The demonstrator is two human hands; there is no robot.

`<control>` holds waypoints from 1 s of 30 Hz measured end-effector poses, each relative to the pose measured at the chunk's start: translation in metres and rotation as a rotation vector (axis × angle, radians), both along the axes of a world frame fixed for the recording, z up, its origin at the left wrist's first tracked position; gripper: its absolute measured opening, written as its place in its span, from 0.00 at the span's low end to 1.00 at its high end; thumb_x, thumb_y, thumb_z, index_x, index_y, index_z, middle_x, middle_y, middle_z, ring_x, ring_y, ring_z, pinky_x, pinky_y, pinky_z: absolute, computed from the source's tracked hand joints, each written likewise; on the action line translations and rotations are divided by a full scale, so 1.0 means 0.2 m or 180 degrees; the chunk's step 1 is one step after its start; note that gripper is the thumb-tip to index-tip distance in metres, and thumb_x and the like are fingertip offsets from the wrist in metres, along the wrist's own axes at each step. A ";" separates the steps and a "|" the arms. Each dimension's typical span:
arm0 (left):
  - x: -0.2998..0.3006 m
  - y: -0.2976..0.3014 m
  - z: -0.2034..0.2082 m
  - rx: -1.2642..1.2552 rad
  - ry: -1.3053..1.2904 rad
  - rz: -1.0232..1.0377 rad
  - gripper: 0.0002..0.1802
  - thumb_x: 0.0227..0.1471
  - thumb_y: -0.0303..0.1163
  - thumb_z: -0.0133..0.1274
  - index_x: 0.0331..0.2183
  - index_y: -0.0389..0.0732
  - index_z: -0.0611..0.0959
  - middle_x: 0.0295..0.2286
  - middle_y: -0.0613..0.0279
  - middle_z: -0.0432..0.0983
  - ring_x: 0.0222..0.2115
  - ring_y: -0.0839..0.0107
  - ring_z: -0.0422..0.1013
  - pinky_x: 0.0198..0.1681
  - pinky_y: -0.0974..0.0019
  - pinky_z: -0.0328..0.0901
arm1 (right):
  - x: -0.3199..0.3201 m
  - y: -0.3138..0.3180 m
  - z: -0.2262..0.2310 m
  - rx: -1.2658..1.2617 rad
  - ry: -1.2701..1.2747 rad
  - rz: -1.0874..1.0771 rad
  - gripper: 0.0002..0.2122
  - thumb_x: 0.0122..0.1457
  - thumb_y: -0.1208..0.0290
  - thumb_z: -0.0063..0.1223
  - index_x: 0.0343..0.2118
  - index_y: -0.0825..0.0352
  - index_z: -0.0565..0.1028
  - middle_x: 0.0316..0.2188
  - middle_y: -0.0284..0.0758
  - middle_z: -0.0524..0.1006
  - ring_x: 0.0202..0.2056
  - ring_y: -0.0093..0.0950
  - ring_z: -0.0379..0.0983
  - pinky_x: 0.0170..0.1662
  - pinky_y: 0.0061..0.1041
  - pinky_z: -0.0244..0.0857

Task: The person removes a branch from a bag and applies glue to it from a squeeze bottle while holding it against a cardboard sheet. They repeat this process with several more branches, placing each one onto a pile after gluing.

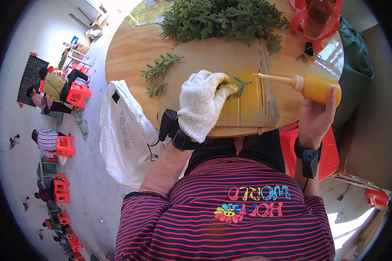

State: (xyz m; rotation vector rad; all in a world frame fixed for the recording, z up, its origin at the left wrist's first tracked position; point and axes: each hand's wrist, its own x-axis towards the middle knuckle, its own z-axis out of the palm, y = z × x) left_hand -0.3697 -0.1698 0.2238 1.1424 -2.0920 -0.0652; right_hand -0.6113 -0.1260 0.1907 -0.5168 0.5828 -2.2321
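In a white knitted glove, my left hand [204, 102] pinches a small green fir sprig [242, 85] over a sheet of cardboard [196, 56]. Yellow stains mark the glove's fingertips and the board beneath. My bare right hand [319, 116] is wrapped round a squeeze bottle [320, 89] of yellow liquid. The bottle lies nearly level, its long thin nozzle pointing left, with the tip a little above and right of the sprig. Whether the tip touches the sprig I cannot tell. Several loose fir sprigs [160, 69] lie left of the cardboard.
A heap of fir sprigs [222, 19] covers the far side of the round wooden table [126, 52]. A red bag [315, 19] and a black binder clip [309, 48] are at the far right. A white sack [122, 130] hangs at the left edge. Several people sit on red stools [78, 94] farther left.
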 end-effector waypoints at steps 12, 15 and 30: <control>0.00 0.01 -0.04 0.0341 -0.0250 0.0015 0.16 0.35 0.36 0.61 0.32 0.46 0.80 0.30 0.63 0.73 0.35 0.62 0.68 0.39 0.60 0.61 | -0.01 0.03 -0.02 0.0104 0.0247 0.0029 0.14 0.59 0.64 0.48 0.44 0.68 0.68 0.42 0.35 0.72 0.43 0.27 0.70 0.49 0.30 0.62; -0.01 0.01 -0.04 0.0439 -0.0190 0.0017 0.18 0.35 0.36 0.61 0.33 0.46 0.80 0.31 0.63 0.73 0.36 0.62 0.68 0.39 0.60 0.61 | -0.01 0.04 0.02 0.0072 0.0634 0.0007 0.14 0.59 0.66 0.48 0.44 0.68 0.68 0.40 0.35 0.72 0.42 0.26 0.70 0.47 0.30 0.64; 0.00 0.04 -0.03 0.0336 -0.0288 0.0062 0.20 0.35 0.32 0.61 0.36 0.43 0.79 0.34 0.57 0.73 0.39 0.57 0.67 0.44 0.58 0.62 | 0.10 0.04 0.10 0.0077 0.1278 -0.0050 0.17 0.57 0.70 0.52 0.46 0.69 0.63 0.38 0.35 0.70 0.40 0.25 0.70 0.46 0.28 0.64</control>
